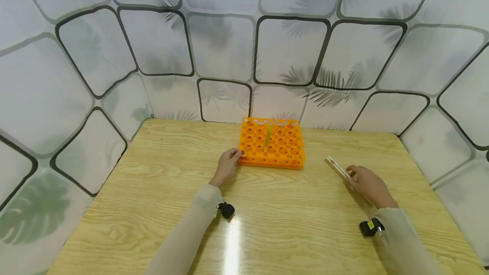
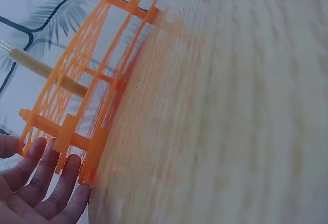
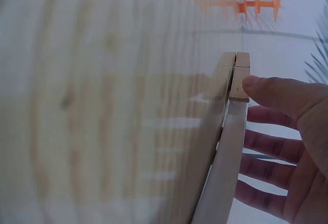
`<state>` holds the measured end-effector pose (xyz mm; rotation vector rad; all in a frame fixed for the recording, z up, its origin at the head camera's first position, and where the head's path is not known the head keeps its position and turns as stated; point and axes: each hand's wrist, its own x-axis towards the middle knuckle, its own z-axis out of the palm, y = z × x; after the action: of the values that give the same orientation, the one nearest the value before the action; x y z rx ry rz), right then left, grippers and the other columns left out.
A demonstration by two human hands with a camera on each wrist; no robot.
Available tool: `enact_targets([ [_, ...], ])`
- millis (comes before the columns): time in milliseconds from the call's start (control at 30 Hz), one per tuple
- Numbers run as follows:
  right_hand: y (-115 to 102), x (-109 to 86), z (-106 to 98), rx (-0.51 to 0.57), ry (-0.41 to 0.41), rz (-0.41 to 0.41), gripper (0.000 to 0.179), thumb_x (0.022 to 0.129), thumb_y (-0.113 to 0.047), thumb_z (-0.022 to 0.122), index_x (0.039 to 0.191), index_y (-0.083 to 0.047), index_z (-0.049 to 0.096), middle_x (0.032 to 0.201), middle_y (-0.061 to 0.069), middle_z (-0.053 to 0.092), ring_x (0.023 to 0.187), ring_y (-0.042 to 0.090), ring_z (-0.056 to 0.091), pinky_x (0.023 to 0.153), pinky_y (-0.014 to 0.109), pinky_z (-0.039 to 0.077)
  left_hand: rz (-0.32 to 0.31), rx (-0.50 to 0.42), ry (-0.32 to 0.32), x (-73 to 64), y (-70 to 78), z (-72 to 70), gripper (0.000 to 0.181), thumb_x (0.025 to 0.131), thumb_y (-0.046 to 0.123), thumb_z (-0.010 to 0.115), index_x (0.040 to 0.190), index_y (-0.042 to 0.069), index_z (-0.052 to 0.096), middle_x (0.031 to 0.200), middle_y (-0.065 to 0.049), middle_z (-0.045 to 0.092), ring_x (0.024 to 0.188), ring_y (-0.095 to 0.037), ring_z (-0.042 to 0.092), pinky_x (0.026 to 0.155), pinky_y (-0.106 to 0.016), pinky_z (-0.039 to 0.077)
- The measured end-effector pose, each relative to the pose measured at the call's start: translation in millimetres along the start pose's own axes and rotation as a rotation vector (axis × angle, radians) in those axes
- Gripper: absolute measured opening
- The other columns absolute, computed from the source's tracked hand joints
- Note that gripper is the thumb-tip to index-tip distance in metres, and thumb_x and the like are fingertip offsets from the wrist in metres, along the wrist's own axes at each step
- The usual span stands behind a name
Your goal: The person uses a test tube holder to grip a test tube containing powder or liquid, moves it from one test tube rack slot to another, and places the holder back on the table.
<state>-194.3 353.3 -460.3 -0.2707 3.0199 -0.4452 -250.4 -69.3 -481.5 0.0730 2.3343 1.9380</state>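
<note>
An orange test tube rack (image 1: 271,165) stands toward the back of the table, with one tube of yellowish liquid (image 1: 268,136) upright in it. My left hand (image 1: 227,165) holds the rack's front left corner. In the left wrist view, its thumb is at the top plate and the fingers (image 2: 64,185) lie along the rack's end. To the right, a wooden test tube clamp (image 1: 337,166) lies slanted, low along the tabletop. My right hand (image 1: 368,185) grips the clamp between thumb and fingers; the thumb (image 3: 271,93) rests near its small wooden block (image 3: 240,83).
The wood-grain table (image 1: 298,224) ends at a pale curtain (image 1: 225,54) with dark outlines and leaf prints, which hangs behind and along both sides. Each wrist wears a small black camera (image 1: 226,210). A bright light reflection (image 1: 231,245) shows near the front.
</note>
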Motion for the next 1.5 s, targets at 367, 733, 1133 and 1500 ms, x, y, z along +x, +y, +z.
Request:
enact_targets([
  [367,-4.4,6.0,-0.1,-0.086,0.017,0.003,0.038,0.086,-0.027,0.067,0.107,0.003,0.062,0.091,0.018,0.066,0.071,0.024,0.062,0.059,0.042,0.049,0.017,0.014,0.032,0.6,-0.1,-0.1,0.031,0.1,0.021,0.046,0.108,-0.003,0.065,0.108,-0.02,0.068,0.104,-0.031,0.061,0.071,-0.027,0.046],
  [733,-7.8,10.4,-0.8,-0.095,-0.009,0.016,0.032,0.086,-0.026,0.066,0.103,0.002,0.064,0.084,0.015,0.066,0.065,0.019,0.059,0.055,0.038,0.047,0.002,-0.035,0.029,4.0,-4.2,-0.4,0.031,0.099,0.019,0.047,0.109,-0.005,0.064,0.111,-0.023,0.066,0.105,-0.032,0.061,0.082,-0.038,0.052],
  [1133,-2.7,8.9,2.0,-0.078,-0.01,0.016,0.024,0.086,-0.025,0.066,0.092,-0.001,0.065,0.073,0.007,0.065,0.057,0.012,0.051,0.051,0.032,0.041,-0.019,-0.069,-0.009,5.4,-6.7,-1.1,0.033,0.099,0.021,0.047,0.109,-0.006,0.063,0.111,-0.022,0.066,0.104,-0.032,0.062,0.083,-0.039,0.051],
  [1500,-4.2,4.2,1.1,-0.065,-0.006,0.034,0.02,0.085,-0.025,0.067,0.082,-0.005,0.064,0.066,0.002,0.06,0.053,0.013,0.046,0.048,0.03,0.035,-0.009,-0.035,-0.019,2.5,-3.5,-4.2,0.031,0.099,0.022,0.048,0.105,-0.004,0.064,0.107,-0.02,0.067,0.098,-0.029,0.062,0.081,-0.037,0.051],
])
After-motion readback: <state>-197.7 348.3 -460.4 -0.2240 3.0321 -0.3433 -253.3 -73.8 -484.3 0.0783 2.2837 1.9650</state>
